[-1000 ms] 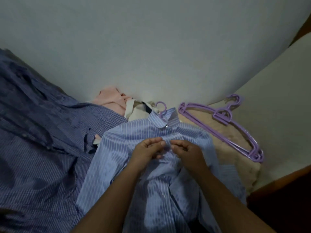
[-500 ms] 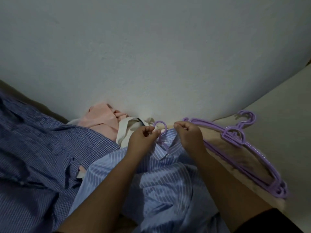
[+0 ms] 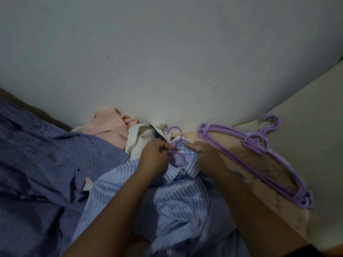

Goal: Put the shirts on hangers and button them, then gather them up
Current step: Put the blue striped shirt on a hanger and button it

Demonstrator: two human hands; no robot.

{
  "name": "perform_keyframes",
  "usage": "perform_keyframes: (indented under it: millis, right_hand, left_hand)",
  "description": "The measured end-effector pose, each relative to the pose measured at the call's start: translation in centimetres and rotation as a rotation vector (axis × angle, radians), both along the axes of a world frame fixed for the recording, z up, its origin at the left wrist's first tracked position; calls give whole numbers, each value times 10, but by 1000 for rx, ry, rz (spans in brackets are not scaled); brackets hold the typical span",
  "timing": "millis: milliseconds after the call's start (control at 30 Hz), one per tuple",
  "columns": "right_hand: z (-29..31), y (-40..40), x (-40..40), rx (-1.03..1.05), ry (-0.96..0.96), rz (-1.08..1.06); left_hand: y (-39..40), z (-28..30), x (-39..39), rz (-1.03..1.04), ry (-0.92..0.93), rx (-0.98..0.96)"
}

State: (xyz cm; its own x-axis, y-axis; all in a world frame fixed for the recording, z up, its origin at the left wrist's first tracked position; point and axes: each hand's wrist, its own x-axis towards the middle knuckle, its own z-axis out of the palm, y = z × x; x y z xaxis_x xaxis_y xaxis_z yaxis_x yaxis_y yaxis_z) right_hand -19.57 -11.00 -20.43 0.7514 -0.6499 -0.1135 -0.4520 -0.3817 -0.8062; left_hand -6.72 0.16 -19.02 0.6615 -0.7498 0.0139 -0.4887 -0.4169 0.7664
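**Both hands at the collar of the striped shirt**

At the lower centre of the frame we see the light-blue striped shirt lying spread, its collar toward the wall. A purple hanger sits in the collar, hook pointing up. The left hand pinches the collar and hanger neck with curled fingers. The right hand grips the collar's other side, one finger pointing left. Spare purple hangers lie stacked at right. A dark checked shirt fills the left; pink and cream garments bunch behind it.
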Motion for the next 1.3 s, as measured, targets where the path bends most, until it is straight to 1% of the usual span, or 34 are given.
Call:
perform_keyframes:
  millis: [133,167,233,300,333,400,467,567,633,700,767,867,967,1067,1100,1167,1233,1300]
  right_hand:
    - [10,9,-10,-111,270,78]
    - [14,12,-13,-141,306,90]
    - [20,17,-19,-169,281,71]
    - [25,21,-25,-176,206,28]
    - [28,23,-28,-147,166,5]
    - [31,27,-31,34,75,-68]
    - [35,34,-35,221,-54,-127]
    - [39,38,-38,377,-167,-170]
    - [37,39,-39,526,-248,-183]
    - [38,41,-37,720,-314,-180]
    - [41,44,-36,878,-372,-287]
    - [44,51,-35,1066,-476,-455]
    - [43,53,-37,1156,-559,-474]
    - [44,53,-38,1262,-640,-462]
    - [44,54,-37,1272,-661,-447]
    - [42,54,-39,1225,-670,-391]
    - [41,55,-42,1151,-635,-290]
    - [43,56,-46,1114,-606,-203]
  left_hand:
    - [14,11,-12,-60,-34,128]
    - [18,13,-15,-72,-52,157]
    - [26,17,-18,-86,-82,185]
    - [34,22,-21,-98,-113,193]
    - [37,26,-22,-108,-132,199]
    - [44,33,-25,-118,-157,189]
    - [51,39,-27,-120,-143,137]
    - [61,41,-26,-123,-120,65]
    - [67,41,-24,-90,-98,35]
    - [72,41,-22,2,40,-19]
    - [74,42,-21,98,206,-77]
    - [72,40,-21,163,315,-127]
    - [71,37,-17,237,429,-190]
    - [72,37,-16,272,493,-214]
    - [72,38,-16,264,485,-209]
    - [73,40,-18,223,432,-179]
    - [75,41,-17,167,384,-134]
    - [74,37,-15,95,297,-88]
